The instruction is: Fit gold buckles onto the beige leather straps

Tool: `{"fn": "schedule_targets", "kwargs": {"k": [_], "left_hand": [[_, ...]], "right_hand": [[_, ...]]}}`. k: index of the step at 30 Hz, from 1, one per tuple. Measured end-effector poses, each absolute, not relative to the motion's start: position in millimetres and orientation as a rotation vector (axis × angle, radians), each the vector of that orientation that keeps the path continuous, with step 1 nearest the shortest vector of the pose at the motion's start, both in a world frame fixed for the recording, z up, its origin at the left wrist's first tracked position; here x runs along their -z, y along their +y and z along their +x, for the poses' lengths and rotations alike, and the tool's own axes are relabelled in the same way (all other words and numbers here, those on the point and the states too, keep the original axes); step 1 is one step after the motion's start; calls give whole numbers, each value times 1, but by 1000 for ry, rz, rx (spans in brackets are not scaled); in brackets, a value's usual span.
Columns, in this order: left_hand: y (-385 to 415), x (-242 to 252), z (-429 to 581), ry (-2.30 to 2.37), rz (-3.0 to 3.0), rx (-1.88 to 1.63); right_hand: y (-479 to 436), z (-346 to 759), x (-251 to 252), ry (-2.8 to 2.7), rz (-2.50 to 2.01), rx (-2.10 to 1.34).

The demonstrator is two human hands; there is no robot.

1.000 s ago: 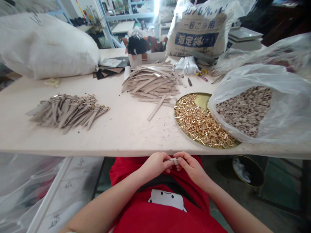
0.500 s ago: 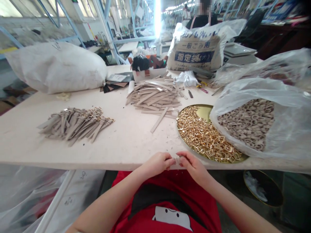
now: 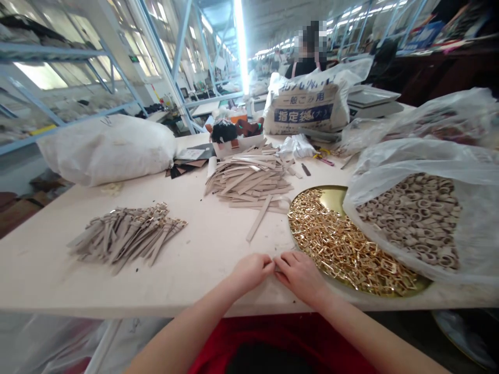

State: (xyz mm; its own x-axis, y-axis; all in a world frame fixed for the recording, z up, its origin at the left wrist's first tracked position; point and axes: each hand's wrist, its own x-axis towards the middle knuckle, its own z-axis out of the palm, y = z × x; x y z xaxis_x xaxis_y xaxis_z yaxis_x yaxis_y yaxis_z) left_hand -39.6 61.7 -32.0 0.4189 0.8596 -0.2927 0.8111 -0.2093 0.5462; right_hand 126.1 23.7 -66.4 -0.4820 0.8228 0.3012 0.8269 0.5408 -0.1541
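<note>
My left hand [image 3: 254,269] and my right hand [image 3: 299,275] meet fingertip to fingertip just above the near part of the table. Both are closed in a pinch; whatever sits between them is hidden behind the fingers. A single beige strap [image 3: 259,218] lies on the table beyond them, in front of a heap of similar straps [image 3: 249,174]. Close by my right hand is a round golden tray [image 3: 336,197] covered with small gold buckles [image 3: 351,249]. To the left lies a pile of straps with gold buckles attached [image 3: 128,234].
A clear plastic bag [image 3: 475,228] of small beige loops [image 3: 417,218] overlaps the tray's right side. Farther back stand a white sack [image 3: 109,148], a printed bag [image 3: 306,104], a scale [image 3: 374,96] and an open box [image 3: 237,145]. A person [image 3: 307,57] is behind.
My hands have moved up from the table's front edge to over the tabletop, still together. The small pale piece seen between them is now hidden. The view has tilted upward.
</note>
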Motion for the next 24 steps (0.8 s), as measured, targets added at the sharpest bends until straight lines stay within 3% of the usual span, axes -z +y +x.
{"fn": "schedule_targets", "kwargs": {"k": [10,17,24], "left_hand": [[169,34,-20,1910,2043,-329],[111,15,-21,1748,1919,-566],[21,-17,-17,1219,881,-809]], "right_hand": [[25,131,72,-2264,-1368,-87],[22,158,56,-2084,-1224,-54],[43,303,17,-1733,-2155,191]]}}
